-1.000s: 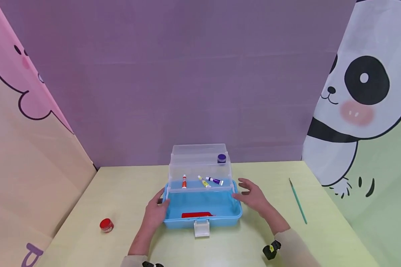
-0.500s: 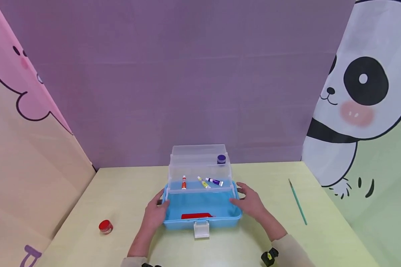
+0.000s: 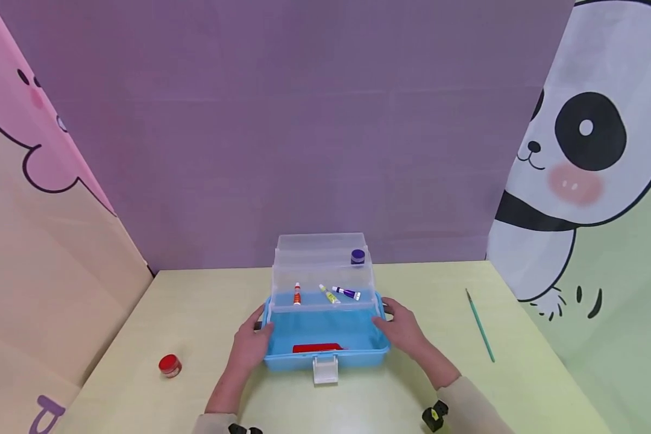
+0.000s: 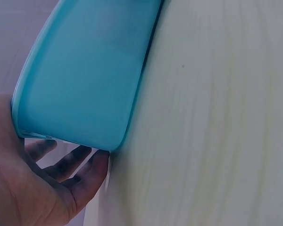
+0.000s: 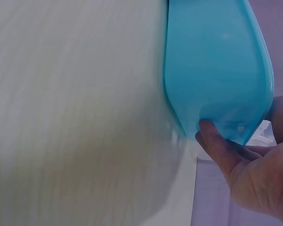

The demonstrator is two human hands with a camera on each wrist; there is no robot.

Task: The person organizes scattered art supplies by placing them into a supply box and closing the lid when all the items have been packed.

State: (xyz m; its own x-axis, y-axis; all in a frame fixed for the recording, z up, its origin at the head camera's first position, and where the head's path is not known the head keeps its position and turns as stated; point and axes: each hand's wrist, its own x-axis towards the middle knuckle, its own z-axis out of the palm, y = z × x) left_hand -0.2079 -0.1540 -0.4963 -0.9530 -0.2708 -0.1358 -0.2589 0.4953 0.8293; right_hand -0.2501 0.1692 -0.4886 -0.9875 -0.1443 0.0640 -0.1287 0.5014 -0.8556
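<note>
A blue plastic storage box [image 3: 358,360] stands on the table, its clear tiered trays [image 3: 304,259] folded out toward the back and its white latch [image 3: 325,369] hanging at the front. My left hand [image 3: 249,345] grips the left side wall, thumb over the rim. On the right side, my right hand [image 3: 404,329] holds the wall the same way; the right wrist view shows fingertips [image 5: 206,126] against the outside. Inside the box lies a red tube-like item [image 3: 317,348]. The lower tray bears red [image 3: 297,294], yellow [image 3: 329,294] and purple [image 3: 347,293] paint tubes.
A purple-lidded jar [image 3: 357,257] sits in the upper tray. To the left on the table [image 3: 206,301] is a red-lidded jar [image 3: 170,366]. A green paintbrush [image 3: 480,325] lies at the right. A purple backdrop [image 3: 325,132] rises behind the table's far edge.
My right hand has moved down and in onto the box's right wall, its fingers going from spread to gripping. The left hand keeps its hold, and the box stays in place.
</note>
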